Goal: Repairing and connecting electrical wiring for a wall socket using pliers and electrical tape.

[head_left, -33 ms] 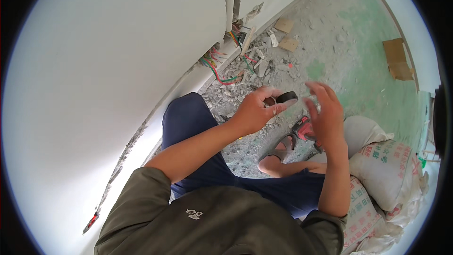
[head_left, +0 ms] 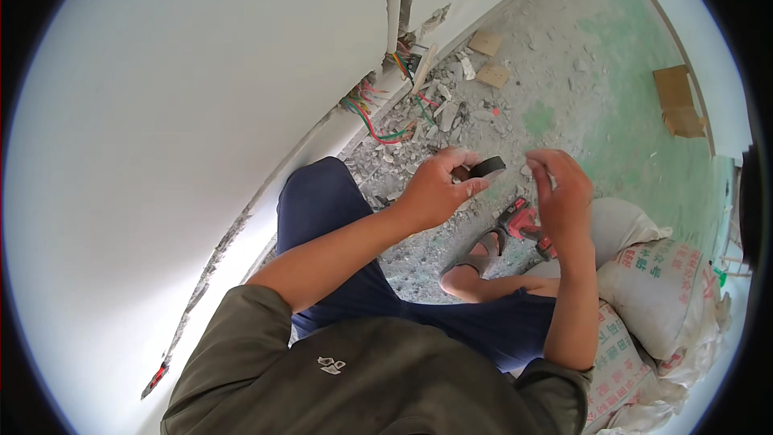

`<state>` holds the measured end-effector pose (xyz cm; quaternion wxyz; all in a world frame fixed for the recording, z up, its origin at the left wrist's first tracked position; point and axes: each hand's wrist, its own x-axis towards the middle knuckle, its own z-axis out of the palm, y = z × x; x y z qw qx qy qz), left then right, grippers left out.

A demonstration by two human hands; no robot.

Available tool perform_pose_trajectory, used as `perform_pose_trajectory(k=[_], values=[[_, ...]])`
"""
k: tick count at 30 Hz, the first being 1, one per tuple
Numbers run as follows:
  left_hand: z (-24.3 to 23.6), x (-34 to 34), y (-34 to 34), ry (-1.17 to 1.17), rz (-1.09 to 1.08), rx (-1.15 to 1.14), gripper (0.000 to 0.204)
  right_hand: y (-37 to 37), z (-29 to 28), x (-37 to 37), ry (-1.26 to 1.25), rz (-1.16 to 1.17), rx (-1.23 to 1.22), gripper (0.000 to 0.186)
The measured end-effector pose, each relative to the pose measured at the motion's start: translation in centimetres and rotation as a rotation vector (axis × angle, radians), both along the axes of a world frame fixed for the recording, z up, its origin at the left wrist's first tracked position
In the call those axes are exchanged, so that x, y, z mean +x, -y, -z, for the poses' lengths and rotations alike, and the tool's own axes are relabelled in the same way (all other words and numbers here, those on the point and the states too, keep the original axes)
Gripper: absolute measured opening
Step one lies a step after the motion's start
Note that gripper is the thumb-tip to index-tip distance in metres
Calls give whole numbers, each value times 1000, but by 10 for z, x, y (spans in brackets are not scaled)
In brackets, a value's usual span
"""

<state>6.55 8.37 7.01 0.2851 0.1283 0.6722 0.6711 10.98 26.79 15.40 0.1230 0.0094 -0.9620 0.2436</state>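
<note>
My left hand is closed on a roll of black tape, gripped between thumb and fingers and held up over the rubble. A short way to its right, my right hand is raised with the thumb and fingertips drawn together. Whether anything thin is pinched there is too small to make out. Below the right hand, a red and black power tool lies on the floor beside my sandalled foot. Coloured wires come out of the broken wall base beyond my left hand.
Broken rubble covers the floor along the chiselled wall. Tan square plates lie farther off. A cardboard box stands at the far right. Stuffed white sacks are piled close on my right.
My right hand has shifted slightly right, and its spread fingers have come together. The left hand and the tape roll have barely moved.
</note>
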Motion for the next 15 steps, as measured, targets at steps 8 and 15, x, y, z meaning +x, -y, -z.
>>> perform_pose_trajectory(k=[8,15], values=[[10,9,-3,-105,-47,40,28,0,2,0,-46,114,18,5],[2,10,-8,-84,-4,56,27,3,15,10,-8,57,-94,9]])
